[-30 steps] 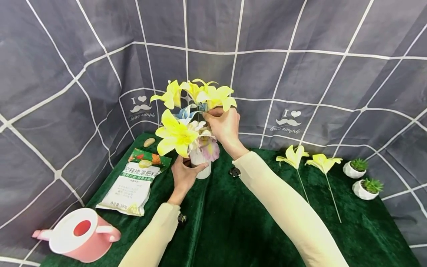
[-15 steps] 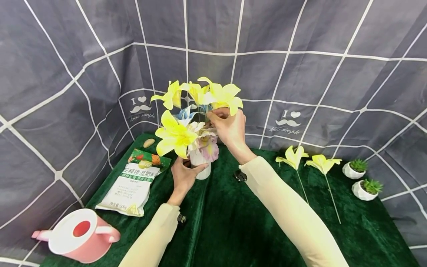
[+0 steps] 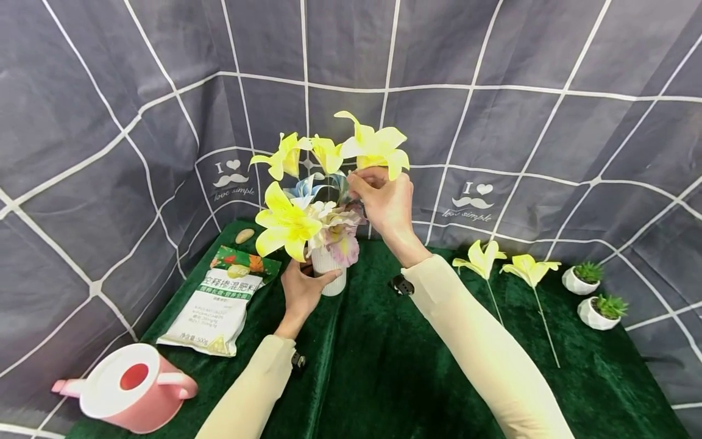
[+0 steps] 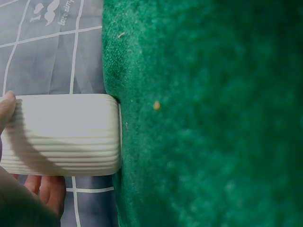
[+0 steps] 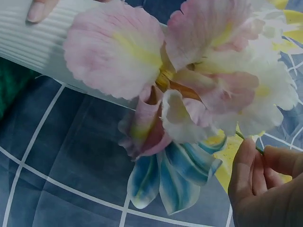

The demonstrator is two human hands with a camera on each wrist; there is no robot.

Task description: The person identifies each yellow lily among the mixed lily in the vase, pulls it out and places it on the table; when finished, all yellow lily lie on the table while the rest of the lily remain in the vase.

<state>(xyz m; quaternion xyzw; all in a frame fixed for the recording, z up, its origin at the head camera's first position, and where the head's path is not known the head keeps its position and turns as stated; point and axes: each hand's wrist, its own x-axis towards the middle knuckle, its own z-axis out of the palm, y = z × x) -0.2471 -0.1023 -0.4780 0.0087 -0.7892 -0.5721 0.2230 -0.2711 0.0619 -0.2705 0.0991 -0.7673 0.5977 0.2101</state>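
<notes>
Steady Below, Careful Above

Head view: the left hand (image 3: 303, 289) grips the white vase (image 3: 333, 281) upright on the green-covered counter (image 3: 384, 353), likely against tipping; the right hand (image 3: 390, 204), wrist raised, holds a yellow lily (image 3: 378, 145) overhead. Left wrist view: that grip spans the ribbed wall. Right wrist view: thumb and fingers pinch the green stem (image 5: 260, 150); pink blooms (image 5: 113, 47) perhaps hide its lower end.
</notes>
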